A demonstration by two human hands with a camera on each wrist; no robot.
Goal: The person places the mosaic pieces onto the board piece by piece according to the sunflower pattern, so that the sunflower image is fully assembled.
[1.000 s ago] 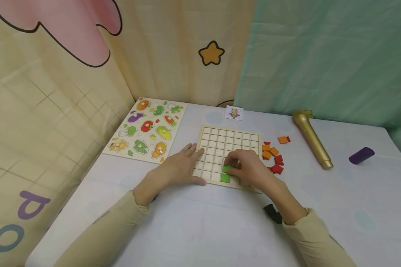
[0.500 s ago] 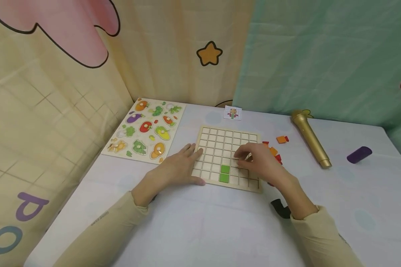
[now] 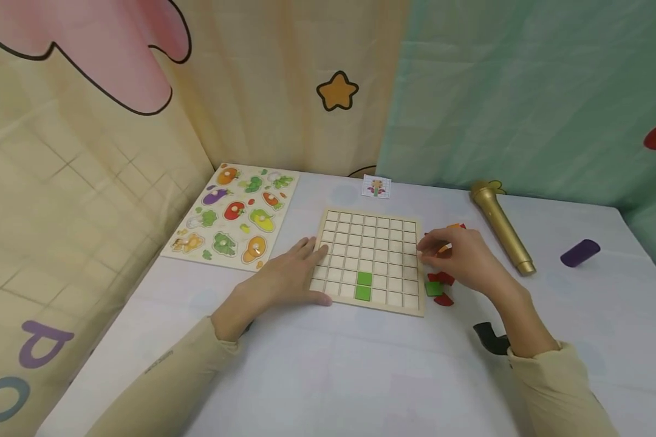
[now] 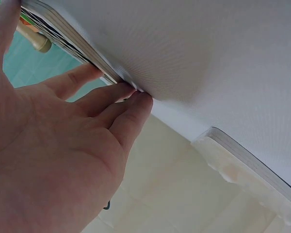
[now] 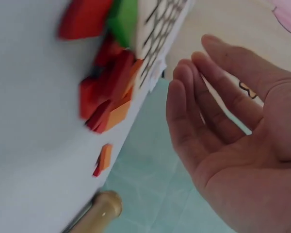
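Observation:
A wooden grid board [image 3: 382,267] lies on the table, with two green square tiles [image 3: 363,293] in its lower cells, one above the other. My left hand [image 3: 290,279] rests at the board's left edge; in the left wrist view its fairly straight fingers [image 4: 128,119] touch the rim. Off the board's right edge, my right hand [image 3: 464,258] hovers over a small pile of loose pieces. Its fingers are loosely bent and nothing shows between them in the right wrist view. The pile holds a green tile [image 3: 433,289], red pieces [image 5: 87,19] and orange pieces [image 5: 119,114], partly hidden by the hand.
A vegetable peg puzzle [image 3: 235,227] lies at the left. Behind the grid board sits a small pattern card [image 3: 376,187]. To the right are a gold microphone [image 3: 503,227] and a purple cylinder [image 3: 580,253]. Printed fabric [image 3: 251,91] hangs along the table's back.
My right hand has left the upper green tile in its cell and moved right, off the board to the loose pieces. My left hand has stayed at the board's edge.

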